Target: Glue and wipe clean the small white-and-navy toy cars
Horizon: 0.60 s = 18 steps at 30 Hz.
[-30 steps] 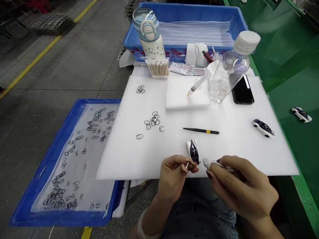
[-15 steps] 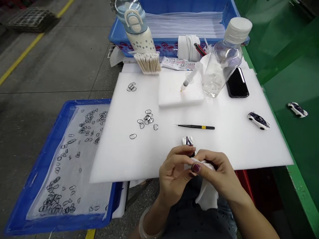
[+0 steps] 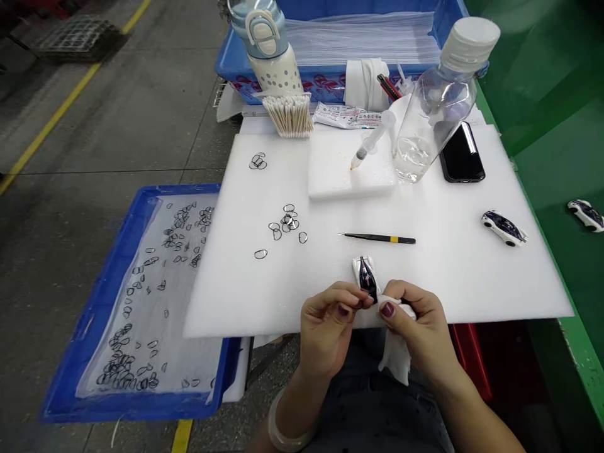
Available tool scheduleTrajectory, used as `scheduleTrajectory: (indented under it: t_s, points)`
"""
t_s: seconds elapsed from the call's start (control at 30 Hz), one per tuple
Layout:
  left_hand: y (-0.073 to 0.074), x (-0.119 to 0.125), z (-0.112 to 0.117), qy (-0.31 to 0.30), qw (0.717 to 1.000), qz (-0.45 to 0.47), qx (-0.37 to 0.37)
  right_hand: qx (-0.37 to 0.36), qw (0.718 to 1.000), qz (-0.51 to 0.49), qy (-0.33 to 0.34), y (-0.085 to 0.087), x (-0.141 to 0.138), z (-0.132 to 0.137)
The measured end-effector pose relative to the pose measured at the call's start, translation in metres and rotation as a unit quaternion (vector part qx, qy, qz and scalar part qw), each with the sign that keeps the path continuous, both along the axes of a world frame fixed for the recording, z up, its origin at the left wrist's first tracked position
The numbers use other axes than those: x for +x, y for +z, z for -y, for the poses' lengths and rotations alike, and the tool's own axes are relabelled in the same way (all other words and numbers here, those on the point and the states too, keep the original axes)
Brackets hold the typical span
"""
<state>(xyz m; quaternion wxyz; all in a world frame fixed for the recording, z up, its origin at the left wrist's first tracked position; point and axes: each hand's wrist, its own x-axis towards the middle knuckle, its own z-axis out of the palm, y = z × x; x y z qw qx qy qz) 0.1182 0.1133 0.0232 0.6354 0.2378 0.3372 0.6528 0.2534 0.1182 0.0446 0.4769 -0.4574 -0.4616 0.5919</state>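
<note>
A small white toy car with a dark top (image 3: 367, 279) points away from me at the board's front edge, its near end close to my fingers. My left hand (image 3: 330, 324) is closed in a pinch beside that end; what lies between its fingertips, if anything, is too small to make out. In my right hand (image 3: 419, 321) a white cloth (image 3: 396, 355) is pinched between thumb and fingers and hangs below the edge. Beyond the car lie black tweezers with a yellow band (image 3: 380, 238). Several thin dark rings (image 3: 289, 220) are scattered on the white foam board (image 3: 226, 296).
A blue tray (image 3: 85, 327) of similar rings stands at the left. Behind are cotton swabs (image 3: 290, 116), a syringe (image 3: 370, 143) on a foam block (image 3: 330, 182), a clear bottle (image 3: 425, 119) and a phone (image 3: 462, 154). Another toy car (image 3: 504, 228) sits at the right.
My hands have drawn slightly apart, and more of the toy car shows between them. The left fingers have come together into a pinch. The whole view has shifted a little.
</note>
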Motion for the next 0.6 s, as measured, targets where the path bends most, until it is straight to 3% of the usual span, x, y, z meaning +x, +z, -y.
scheduleTrajectory:
  t_s: [0.1,0.17,0.27,0.4,0.6]
  points:
    - [0.001,-0.003,-0.002,-0.023,0.999,0.031,-0.012,0.173,0.973,0.144,-0.047,0.002,-0.001,0.0]
    - [0.003,-0.005,-0.002,-0.045,0.998,0.03,-0.013,0.306,0.923,0.225,-0.068,0.003,-0.004,-0.001]
    - [0.006,-0.004,-0.002,-0.036,0.999,-0.003,-0.036,0.423,0.852,0.302,-0.068,0.0,-0.007,-0.004]
    - [0.009,0.001,0.001,-0.001,0.997,-0.037,-0.064,0.494,0.78,0.374,-0.087,-0.008,-0.005,-0.005]
    - [0.008,0.003,0.0,0.01,0.999,-0.029,-0.041,0.505,0.774,0.378,-0.056,-0.008,0.007,-0.007]
